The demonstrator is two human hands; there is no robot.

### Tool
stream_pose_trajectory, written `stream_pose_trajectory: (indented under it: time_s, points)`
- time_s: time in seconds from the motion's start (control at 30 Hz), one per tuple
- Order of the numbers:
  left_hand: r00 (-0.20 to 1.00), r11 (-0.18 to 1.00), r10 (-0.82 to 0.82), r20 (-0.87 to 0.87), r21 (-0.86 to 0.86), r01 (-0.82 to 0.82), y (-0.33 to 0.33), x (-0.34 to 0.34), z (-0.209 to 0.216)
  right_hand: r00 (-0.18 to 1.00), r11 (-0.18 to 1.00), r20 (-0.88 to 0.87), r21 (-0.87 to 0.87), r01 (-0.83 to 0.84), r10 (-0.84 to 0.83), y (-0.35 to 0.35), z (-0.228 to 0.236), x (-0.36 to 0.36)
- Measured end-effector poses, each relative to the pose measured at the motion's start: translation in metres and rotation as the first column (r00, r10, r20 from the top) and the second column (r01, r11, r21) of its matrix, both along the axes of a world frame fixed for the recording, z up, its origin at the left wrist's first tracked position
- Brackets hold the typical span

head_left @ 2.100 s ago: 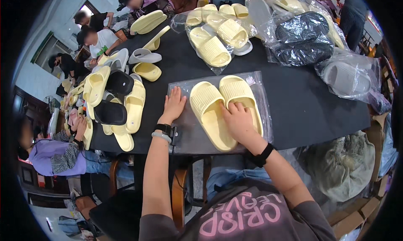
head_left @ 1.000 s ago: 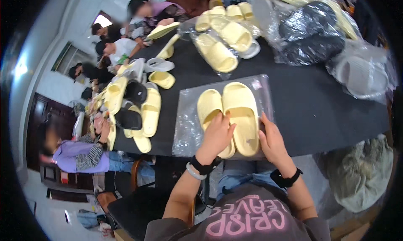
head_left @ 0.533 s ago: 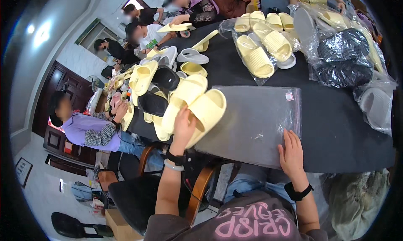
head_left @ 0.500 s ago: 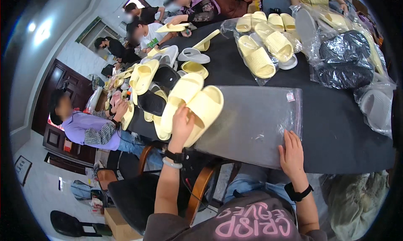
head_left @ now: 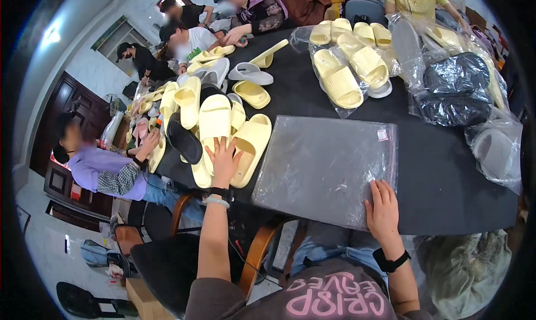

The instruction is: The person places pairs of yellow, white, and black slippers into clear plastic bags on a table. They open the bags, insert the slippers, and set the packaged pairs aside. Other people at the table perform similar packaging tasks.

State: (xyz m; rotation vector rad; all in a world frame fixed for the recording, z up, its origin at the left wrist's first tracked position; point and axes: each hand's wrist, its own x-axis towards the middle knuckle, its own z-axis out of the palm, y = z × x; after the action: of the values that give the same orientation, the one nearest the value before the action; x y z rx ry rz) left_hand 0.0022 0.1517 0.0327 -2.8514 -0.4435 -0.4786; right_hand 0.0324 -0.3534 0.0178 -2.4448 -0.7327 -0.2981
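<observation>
My left hand (head_left: 224,162) rests with spread fingers on a pair of pale yellow slippers, touching the heel part of the left slipper (head_left: 215,116) and the edge of the right slipper (head_left: 254,144). Both lie soles down at the near edge of the pile. Flat on the table in front of me is a clear plastic bag (head_left: 318,164), or a stack of them, with a small white label at its far right corner. My right hand (head_left: 383,209) lies flat with extended fingers on the bag's near right edge, holding nothing.
A black slipper (head_left: 183,138) and more yellow and grey slippers crowd the left side. Bagged yellow slippers (head_left: 338,77) and bagged black ones (head_left: 455,88) lie across the black table (head_left: 435,169). A wooden chair arm (head_left: 261,252) stands near my left. Several people sit around.
My left hand has lowered the pair of yellow slippers leftward onto the pile, and its fingers have spread. My right hand stays on the bag's edge.
</observation>
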Motion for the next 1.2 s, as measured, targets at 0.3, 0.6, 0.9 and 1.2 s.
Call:
stream_pose_trajectory:
  time_s: [0.3, 0.6, 0.9, 1.2]
  points:
    - [0.999, 1.000, 0.027, 0.018, -0.013, -0.027, 0.040, 0.000, 0.012, 1.000, 1.000, -0.019, -0.020, 0.008, -0.008, 0.003, 0.000, 0.000]
    - [0.990, 0.955, 0.141, -0.006, 0.265, -0.134, 0.126, -0.032, -0.009, 1.000, 0.999, -0.009, -0.038, 0.002, -0.002, 0.005, -0.002, 0.000]
    - [0.968, 0.931, 0.246, -0.058, 0.293, -0.219, 0.150, -0.043, 0.009, 1.000, 0.998, 0.017, -0.056, 0.022, -0.021, 0.005, 0.001, 0.000]
    - [0.998, 0.996, 0.065, 0.014, 0.059, -0.066, 0.100, -0.047, 0.010, 1.000, 0.999, 0.009, -0.040, 0.015, -0.015, 0.002, -0.001, -0.002]
